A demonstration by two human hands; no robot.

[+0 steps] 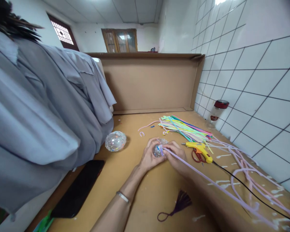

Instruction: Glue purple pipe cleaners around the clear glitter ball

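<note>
Over the middle of the table, my left hand [148,156] is wrapped round a small clear faceted ball [157,150]. Purple strips lie across the ball's surface. My right hand [175,154] pinches a long lilac strip [195,169] against the right side of the ball; the strip's tail runs down to the lower right. A second, larger clear ball [115,141] with coloured specks rests on the table to the left. Below my hands lies a dark purple tassel [181,203] with a loop.
Right of my hands lie a yellow glue gun [199,150], red-handled scissors [196,156] and bundled coloured strips [183,129]. A jar [217,113] stands by the tiles. A black phone [78,188] lies left, near grey cloth [50,106]. A cardboard panel [149,84] rises behind.
</note>
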